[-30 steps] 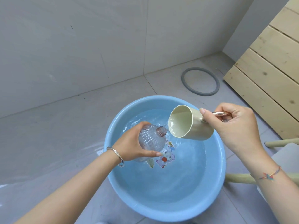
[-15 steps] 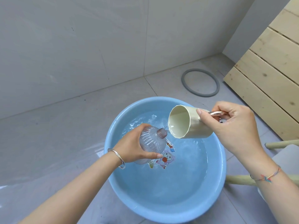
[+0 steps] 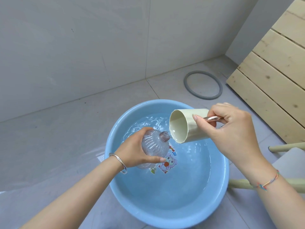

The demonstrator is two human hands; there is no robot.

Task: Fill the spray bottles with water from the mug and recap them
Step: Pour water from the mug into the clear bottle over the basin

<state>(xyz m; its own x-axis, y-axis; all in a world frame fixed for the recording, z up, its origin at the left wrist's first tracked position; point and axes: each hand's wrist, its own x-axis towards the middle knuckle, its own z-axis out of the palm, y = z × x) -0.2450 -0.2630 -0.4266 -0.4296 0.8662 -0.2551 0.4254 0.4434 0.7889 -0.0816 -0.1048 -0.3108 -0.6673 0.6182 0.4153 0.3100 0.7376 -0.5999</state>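
Note:
My left hand (image 3: pixel 132 150) grips a clear ribbed spray bottle (image 3: pixel 154 147) with no cap, tilted so its threaded neck points up and right. My right hand (image 3: pixel 231 129) holds a cream mug (image 3: pixel 186 126) by its rose-gold handle, tipped sideways with the mouth facing the bottle. The mug's lower rim is right beside the bottle neck, and a thin stream of water runs at the lip. Both are held over a blue basin (image 3: pixel 115 187) holding water.
A cartoon sticker (image 3: pixel 167 163) shows on the basin's bottom. A grey rubber ring (image 3: pixel 188 87) lies on the tiled floor behind. Wooden planks (image 3: pixel 272 80) stand at the right. Pale wooden stool legs (image 3: pixel 287 147) are at the right edge.
The mug has tipped further and dropped closer to the bottle neck; water now reaches its lip. My left hand has shifted the bottle slightly, keeping the neck under the mug.

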